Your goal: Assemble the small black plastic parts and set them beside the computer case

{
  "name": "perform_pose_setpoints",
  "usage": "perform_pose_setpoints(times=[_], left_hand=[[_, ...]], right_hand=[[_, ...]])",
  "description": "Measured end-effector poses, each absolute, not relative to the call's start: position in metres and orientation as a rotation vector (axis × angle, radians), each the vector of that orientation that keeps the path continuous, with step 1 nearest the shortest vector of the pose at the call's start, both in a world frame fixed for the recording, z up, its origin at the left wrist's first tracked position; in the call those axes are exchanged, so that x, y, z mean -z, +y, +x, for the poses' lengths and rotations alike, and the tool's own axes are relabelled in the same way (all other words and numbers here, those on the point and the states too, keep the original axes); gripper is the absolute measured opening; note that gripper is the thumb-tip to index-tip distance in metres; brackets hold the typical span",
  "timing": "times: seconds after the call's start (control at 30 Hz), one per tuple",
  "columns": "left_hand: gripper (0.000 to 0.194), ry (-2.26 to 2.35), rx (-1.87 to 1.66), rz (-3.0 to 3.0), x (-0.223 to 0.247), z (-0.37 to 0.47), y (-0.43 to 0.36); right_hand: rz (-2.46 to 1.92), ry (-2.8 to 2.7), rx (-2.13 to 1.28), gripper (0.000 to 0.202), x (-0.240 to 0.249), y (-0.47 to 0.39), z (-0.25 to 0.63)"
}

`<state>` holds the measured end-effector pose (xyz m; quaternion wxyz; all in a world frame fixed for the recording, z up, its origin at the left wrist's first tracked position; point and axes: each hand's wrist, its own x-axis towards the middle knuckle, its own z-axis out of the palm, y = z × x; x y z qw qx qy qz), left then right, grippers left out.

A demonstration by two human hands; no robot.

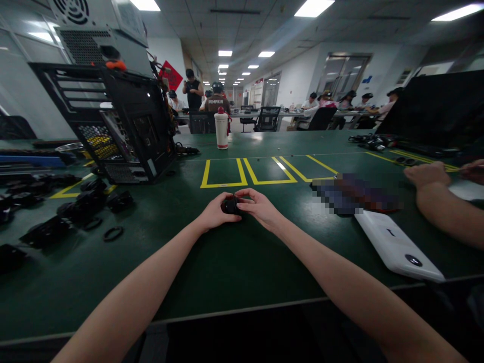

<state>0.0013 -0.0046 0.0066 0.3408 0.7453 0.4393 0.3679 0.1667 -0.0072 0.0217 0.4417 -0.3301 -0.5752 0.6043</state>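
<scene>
Left hand (214, 212), fingers curled, grips a small black blocky part (231, 205). Right hand (260, 207), partly closed, pinches its right side over the smooth dark-green tabletop (242, 267).

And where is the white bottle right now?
In the head view, the white bottle stands just left of centre on the green table, beyond a yellow tape outline and right of the black computer case.

Single view, head-worn. Bench (242, 267) is viewed from above its near edge, facing forward and down; left hand (215, 214) and right hand (261, 207) seen close, ceiling (189, 22) taken in beyond.
</scene>
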Motion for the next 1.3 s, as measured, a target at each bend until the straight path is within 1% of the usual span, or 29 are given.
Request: perform_pose_setpoints(times=[0.17, 0.37, 0.47, 0.7, 0.9, 1.17, 1.3], left_hand=[[0.057, 1.142, -0.975, 1.940, -0.005, 0.002, -0.003], [0.061, 1.149, -0.964, 1.917, -0.005, 0.001, -0.003], [0.060, 1.141, -0.965, 1.926, -0.006, 0.002, -0.004], [0.060, 1.137, -0.965, 1.902, -0.004, 0.002, -0.003], [0.057, 1.153, -0.977, 1.931, -0.007, 0.002, -0.004], [0.058, 1.159, -0.998, 1.932, -0.006, 0.003, -0.004], [0.058, 1.153, -0.980, 1.930, -0.006, 0.003, -0.004]], right_hand=[[-0.832, -1.394, -1.465, 0.035, -0.017, -0.006, 0.162], [-0.886, -1.413, -1.409, 0.021, -0.015, -0.005, 0.161], [-0.872, -1.427, -1.434, 0.019, -0.016, -0.006, 0.163], [-0.826, -1.378, -1.439, 0.021, -0.016, -0.004, 0.163], [-0.934, -1.356, -1.433, 0.035, -0.013, -0.002, 0.164], [-0.982, -1.372, -1.550, 0.032, -0.024, -0.010, 0.166], [-0.952, -1.306, -1.560, 0.024, -0.023, -0.009, 0.165]])
